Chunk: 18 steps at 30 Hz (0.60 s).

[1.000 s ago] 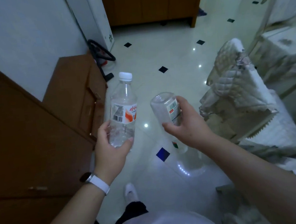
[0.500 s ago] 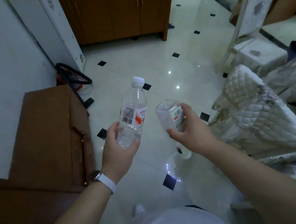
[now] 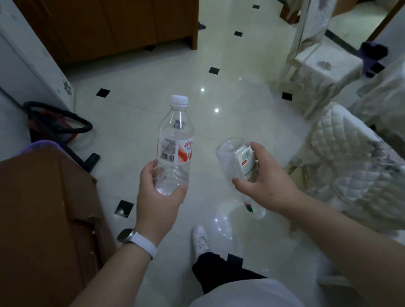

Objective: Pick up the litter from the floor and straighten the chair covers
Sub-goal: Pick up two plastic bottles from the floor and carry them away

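My left hand (image 3: 160, 202) grips the base of a clear plastic water bottle (image 3: 175, 141) with a white cap and an orange label, cap pointing away from me. My right hand (image 3: 266, 184) is wrapped around a second clear bottle (image 3: 234, 160), held upside down with its bottom up and a small white barcode label showing. Its neck pokes out below my palm. A chair with a rumpled quilted white cover (image 3: 355, 162) stands just to the right of my right hand. Another covered chair (image 3: 318, 48) stands farther back on the right.
A brown wooden cabinet (image 3: 37, 233) fills the left side. A dark hose and a vacuum nozzle (image 3: 61, 123) lie by a white appliance (image 3: 11, 53) at the left wall. Wooden cupboards (image 3: 127, 18) stand at the back. My white shoe (image 3: 200, 238) is on the glossy tiled floor (image 3: 159, 83).
The view has tilted up and moved forward, showing more of the floor and the far chair. Both hands keep hold of their bottles, much as before.
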### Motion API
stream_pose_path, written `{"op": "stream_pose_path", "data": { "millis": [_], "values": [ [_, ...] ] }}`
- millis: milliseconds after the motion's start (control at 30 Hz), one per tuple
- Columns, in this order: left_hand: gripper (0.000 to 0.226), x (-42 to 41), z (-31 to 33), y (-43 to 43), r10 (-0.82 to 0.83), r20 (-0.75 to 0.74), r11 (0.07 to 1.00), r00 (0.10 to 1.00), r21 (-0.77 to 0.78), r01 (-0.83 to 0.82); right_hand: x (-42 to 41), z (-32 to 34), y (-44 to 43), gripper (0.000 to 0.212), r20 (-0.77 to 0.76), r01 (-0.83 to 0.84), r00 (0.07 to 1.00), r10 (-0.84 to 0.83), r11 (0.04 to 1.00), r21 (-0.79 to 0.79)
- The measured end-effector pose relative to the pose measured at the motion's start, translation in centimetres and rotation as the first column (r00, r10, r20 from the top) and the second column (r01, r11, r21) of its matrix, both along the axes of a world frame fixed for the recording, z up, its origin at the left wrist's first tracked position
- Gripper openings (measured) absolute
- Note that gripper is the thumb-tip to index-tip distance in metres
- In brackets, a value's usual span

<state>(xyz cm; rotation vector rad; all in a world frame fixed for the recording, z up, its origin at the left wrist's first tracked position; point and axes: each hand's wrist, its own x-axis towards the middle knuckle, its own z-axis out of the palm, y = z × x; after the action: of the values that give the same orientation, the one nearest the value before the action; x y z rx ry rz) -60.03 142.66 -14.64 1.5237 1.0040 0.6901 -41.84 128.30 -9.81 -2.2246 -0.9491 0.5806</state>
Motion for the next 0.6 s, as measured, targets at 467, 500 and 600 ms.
{"op": "stream_pose_path", "data": {
  "millis": [467, 500, 600],
  "values": [
    [0.068, 15.4, 3.5, 18.6, 0.012, -0.051, 0.998, 0.999, 0.054, -0.009, 17.4, -0.7, 19.4, 0.049, -0.121, 0.024, 0.993, -0.009, 0.992, 0.127],
    [0.067, 16.2, 3.7, 19.5, 0.014, -0.060, 0.998, 0.998, 0.063, -0.011, 18.2, -0.5, 20.1, 0.049, -0.125, 0.033, 0.992, -0.016, 0.991, 0.133],
    [0.068, 19.1, 4.1, 22.2, -0.026, -0.062, 0.997, 0.998, 0.072, 0.031, 20.4, -0.6, 22.0, 0.052, -0.134, 0.083, 0.989, -0.066, 0.988, 0.126]
  ]
}}
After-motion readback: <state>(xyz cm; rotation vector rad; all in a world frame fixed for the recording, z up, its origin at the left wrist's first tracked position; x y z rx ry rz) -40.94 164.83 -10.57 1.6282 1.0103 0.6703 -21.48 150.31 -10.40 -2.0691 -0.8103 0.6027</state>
